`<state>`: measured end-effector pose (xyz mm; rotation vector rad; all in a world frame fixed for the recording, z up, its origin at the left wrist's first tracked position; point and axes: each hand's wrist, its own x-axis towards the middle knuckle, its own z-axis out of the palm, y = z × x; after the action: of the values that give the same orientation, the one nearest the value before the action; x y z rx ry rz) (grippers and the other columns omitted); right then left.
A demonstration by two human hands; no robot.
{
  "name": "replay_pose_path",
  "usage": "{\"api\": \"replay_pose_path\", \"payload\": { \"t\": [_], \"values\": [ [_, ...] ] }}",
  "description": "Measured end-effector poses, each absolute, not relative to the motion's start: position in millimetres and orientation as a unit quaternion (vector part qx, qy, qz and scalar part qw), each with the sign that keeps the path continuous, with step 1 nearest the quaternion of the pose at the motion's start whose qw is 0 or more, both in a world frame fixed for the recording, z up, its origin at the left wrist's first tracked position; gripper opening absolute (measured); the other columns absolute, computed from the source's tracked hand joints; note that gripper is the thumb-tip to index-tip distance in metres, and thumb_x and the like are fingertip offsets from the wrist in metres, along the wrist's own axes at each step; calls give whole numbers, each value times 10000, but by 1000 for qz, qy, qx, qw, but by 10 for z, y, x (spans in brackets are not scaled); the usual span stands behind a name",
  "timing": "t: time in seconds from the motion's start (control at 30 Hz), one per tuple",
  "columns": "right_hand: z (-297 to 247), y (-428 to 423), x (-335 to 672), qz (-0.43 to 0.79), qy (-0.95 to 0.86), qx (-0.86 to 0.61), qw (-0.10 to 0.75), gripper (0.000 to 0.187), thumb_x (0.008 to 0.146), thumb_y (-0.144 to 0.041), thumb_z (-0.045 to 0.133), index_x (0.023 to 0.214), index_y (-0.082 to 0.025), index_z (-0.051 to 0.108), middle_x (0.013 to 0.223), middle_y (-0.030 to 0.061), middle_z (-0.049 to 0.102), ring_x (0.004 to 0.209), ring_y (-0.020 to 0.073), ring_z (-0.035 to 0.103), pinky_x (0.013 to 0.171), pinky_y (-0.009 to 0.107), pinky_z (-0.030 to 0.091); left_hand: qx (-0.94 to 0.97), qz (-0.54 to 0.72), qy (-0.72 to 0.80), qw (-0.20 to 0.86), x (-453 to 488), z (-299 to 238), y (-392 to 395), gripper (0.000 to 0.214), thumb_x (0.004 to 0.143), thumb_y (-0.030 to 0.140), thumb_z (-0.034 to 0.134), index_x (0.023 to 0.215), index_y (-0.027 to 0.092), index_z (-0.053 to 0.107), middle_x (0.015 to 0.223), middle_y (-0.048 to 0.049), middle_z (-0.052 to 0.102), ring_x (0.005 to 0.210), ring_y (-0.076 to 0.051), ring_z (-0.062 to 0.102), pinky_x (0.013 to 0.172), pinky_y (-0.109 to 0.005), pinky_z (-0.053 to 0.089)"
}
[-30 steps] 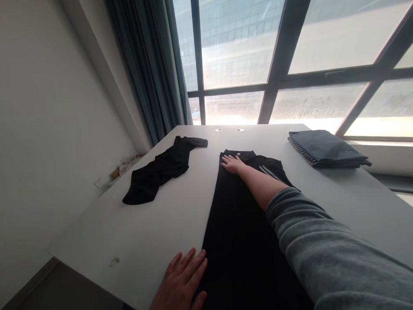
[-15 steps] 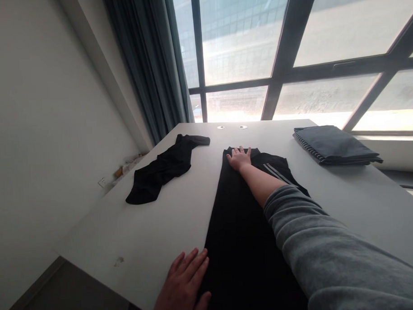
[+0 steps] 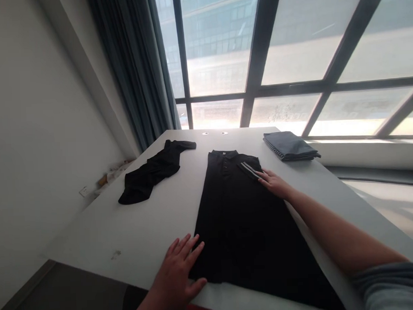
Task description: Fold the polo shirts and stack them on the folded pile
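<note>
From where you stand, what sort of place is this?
Possibly an office or similar workroom: a large white table with two round fittings near its far edge, a big dark-framed window, and a long dark curtain.

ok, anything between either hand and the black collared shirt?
Nothing visible. The right hand has its fingers at the shirt's striped sleeve; the left hand is at its near left corner. The folded stack sits off to the right.
</note>
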<state>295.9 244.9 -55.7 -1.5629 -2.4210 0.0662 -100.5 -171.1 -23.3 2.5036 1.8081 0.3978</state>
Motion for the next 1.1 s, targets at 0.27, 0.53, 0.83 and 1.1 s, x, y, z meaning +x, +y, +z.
{"api": "replay_pose_path", "payload": {
  "t": [0.27,0.53,0.83,1.1],
  "values": [
    [-658,1912,3376,49,-831,-548,84,583,1030,-455,471,1583,-284,533,1640,44,379,1532,295,364,1305,502,282,797,181,576,17,-1059,-217,-1722,492,890,388,766,1368,295,697,1473,-98,628,1352,-327,595,1135,-534,518],
    [-512,1884,3214,65,-832,-533,142,488,1018,-393,562,1471,-230,639,1552,69,505,1454,259,469,1273,432,335,783,227,580,10,-1086,-168,-1765,236,995,420,631,1109,265,768,1207,-78,728,1117,-277,693,962,-448,592],
    [-358,1914,3393,190,-781,-537,254,382,1001,-298,528,1299,-190,741,1306,59,688,1209,217,649,1110,291,486,851,161,492,88,-324,123,-1343,200,1005,232,582,1114,249,748,1164,-57,730,1069,-215,684,928,-367,544],
    [-288,1908,3400,221,-747,-560,283,366,999,-273,513,1249,-171,760,1231,53,723,1118,202,681,1045,264,510,968,23,237,83,1112,392,-506,280,1034,334,598,1285,264,699,1373,-29,674,1131,-197,672,928,-336,507]
  ]
}}
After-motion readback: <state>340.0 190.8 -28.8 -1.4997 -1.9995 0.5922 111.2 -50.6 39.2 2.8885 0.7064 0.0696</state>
